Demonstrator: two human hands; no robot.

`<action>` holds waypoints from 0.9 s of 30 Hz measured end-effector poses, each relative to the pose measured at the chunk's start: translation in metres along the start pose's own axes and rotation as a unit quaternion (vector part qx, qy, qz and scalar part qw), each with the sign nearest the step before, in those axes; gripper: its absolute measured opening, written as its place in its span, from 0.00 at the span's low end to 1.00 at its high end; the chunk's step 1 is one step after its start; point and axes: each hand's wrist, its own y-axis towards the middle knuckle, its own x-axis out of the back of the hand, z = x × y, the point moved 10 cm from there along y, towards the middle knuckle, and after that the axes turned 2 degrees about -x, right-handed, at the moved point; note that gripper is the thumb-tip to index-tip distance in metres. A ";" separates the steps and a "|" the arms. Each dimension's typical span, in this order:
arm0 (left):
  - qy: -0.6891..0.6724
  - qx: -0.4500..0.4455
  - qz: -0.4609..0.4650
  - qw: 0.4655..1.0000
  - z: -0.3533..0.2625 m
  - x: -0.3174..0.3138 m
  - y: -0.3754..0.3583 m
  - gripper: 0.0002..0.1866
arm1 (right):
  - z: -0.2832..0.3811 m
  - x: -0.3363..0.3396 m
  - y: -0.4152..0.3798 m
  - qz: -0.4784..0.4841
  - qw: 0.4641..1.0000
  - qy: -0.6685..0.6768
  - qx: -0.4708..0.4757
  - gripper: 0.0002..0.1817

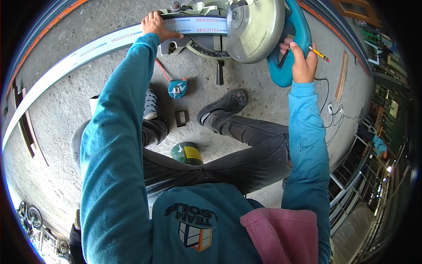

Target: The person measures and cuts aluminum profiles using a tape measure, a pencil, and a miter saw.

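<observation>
A miter saw [252, 28] with a teal handle and a silver blade guard stands on the concrete floor in front of me. My right hand [302, 61] grips the saw's teal handle and also holds a yellow pencil [319, 53] between its fingers. My left hand [156, 25] presses down on a long white aluminium profile [88, 52] printed with red lettering, which lies across the saw's base and runs off to the left. The saw head is lowered over the profile.
A teal tape measure [177, 88] with a red cord lies on the floor near my feet. A green and yellow can [188, 152] sits between my legs. A black bracket [180, 118], a power cable [327, 105] and metal frames at right [351, 185] surround me.
</observation>
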 end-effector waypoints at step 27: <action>0.007 0.020 -0.003 1.000 -0.003 0.004 -0.006 0.63 | -0.013 0.004 -0.002 0.041 0.996 0.073 -0.028 0.19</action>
